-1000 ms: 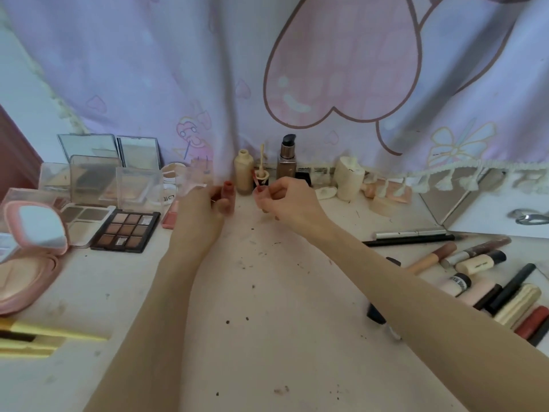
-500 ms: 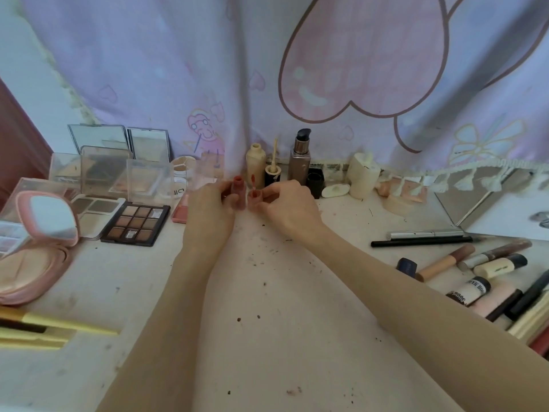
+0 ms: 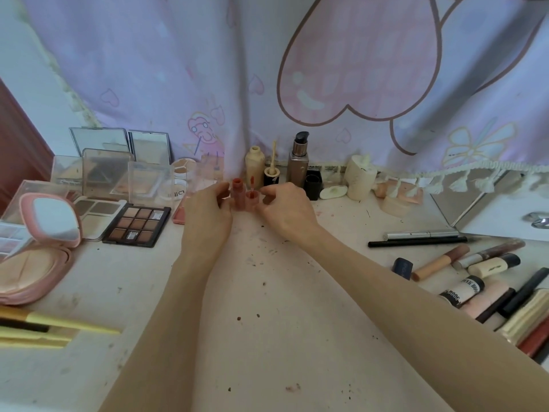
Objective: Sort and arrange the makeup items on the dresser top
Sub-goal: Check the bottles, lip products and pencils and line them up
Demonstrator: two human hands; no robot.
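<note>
Left grip point(image 3: 208, 208) pinches one red lip tube point(image 3: 236, 193), right grip point(image 3: 285, 208) curls beside the other point(image 3: 251, 200); I judge they're being stood paired by the back bottles.

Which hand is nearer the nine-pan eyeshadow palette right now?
Left. The left hand sits just right of the nine-pan eyeshadow palette, fingers at a red lip tube. The right hand is farther right, beyond the tube.
</note>
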